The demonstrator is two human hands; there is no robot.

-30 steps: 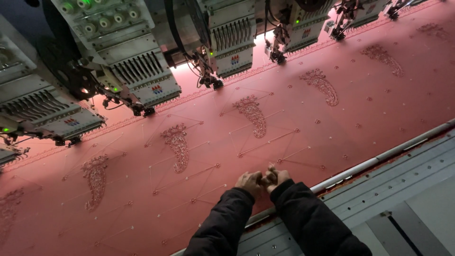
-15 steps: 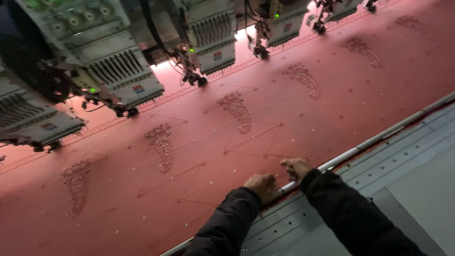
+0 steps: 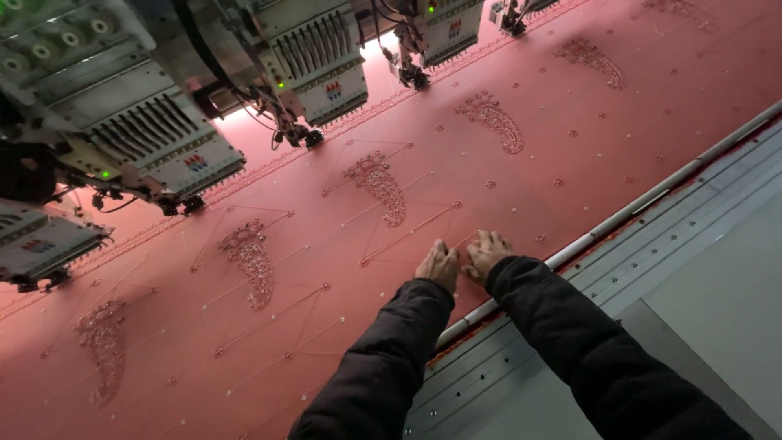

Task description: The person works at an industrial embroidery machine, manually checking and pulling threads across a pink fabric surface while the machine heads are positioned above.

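Note:
A wide pink fabric (image 3: 505,220) lies stretched flat under a row of embroidery machine heads (image 3: 314,61). Sequined paisley motifs (image 3: 376,186) repeat across it, joined by thin stitched lines. My left hand (image 3: 438,265) and my right hand (image 3: 487,251) rest side by side on the cloth near its front edge, just past the metal frame rail (image 3: 635,210). The fingers of both press on the fabric around a stitched line. I cannot tell whether they pinch a thread. Both arms wear dark padded sleeves.
Several machine heads with needle bars and green lights hang over the far side of the cloth (image 3: 155,151). A grey metal table surface (image 3: 700,277) with screw holes runs along the near side of the rail.
My hands were apart half a second ago and have come together again on the cloth. The view has shifted, so the motifs and machine heads sit further right.

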